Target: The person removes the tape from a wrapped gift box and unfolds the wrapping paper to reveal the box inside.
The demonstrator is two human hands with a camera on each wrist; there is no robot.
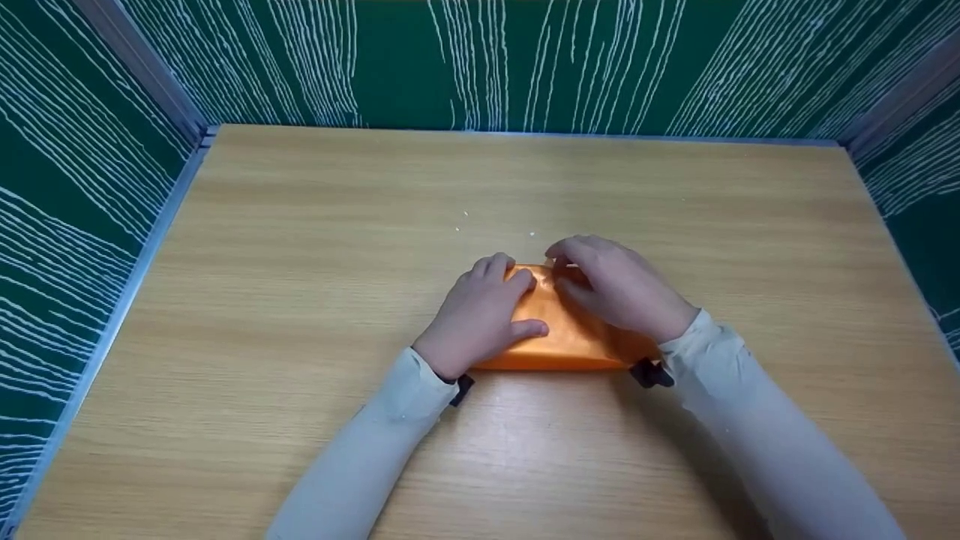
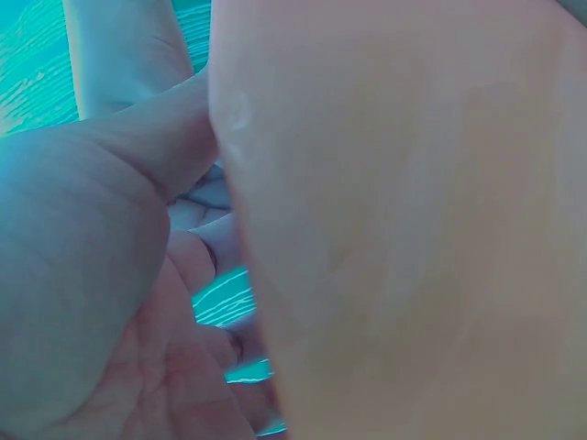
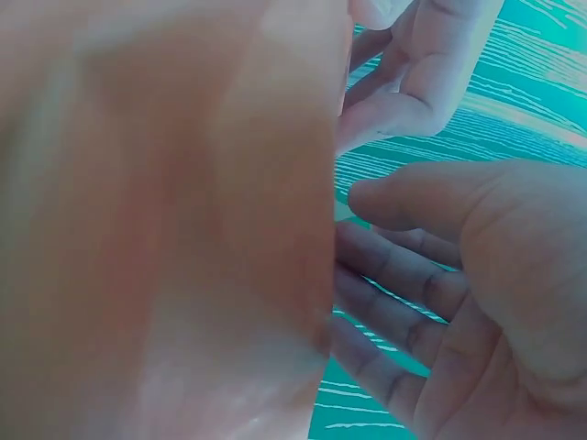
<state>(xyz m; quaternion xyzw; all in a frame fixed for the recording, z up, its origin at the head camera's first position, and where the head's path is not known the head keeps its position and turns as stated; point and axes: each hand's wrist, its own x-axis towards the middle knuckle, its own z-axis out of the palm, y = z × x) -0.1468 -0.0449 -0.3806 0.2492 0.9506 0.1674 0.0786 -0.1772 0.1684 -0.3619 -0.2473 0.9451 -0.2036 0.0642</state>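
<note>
A glossy orange package [image 1: 574, 337] with creased wrapping lies between both hands on the table. My left hand [image 1: 480, 311] grips its left end, the thumb lying on the near top and the fingers reaching over the far side. At the far edge, my right hand [image 1: 619, 285] bends over the package and pinches a small translucent strip [image 3: 343, 212] between thumb and fingers. In the left wrist view the package surface [image 2: 413, 229] fills the right half, with the left thumb against its edge. The other hand's fingers [image 3: 422, 73] show behind the package in the right wrist view.
Tiny white specks [image 1: 532, 234] lie on the wooden table [image 1: 337, 202] beyond the package. Green panels [image 1: 397, 67] with white wavy lines stand along the back and sides. Dark wrist straps [image 1: 651, 373] sit below the pale sleeves.
</note>
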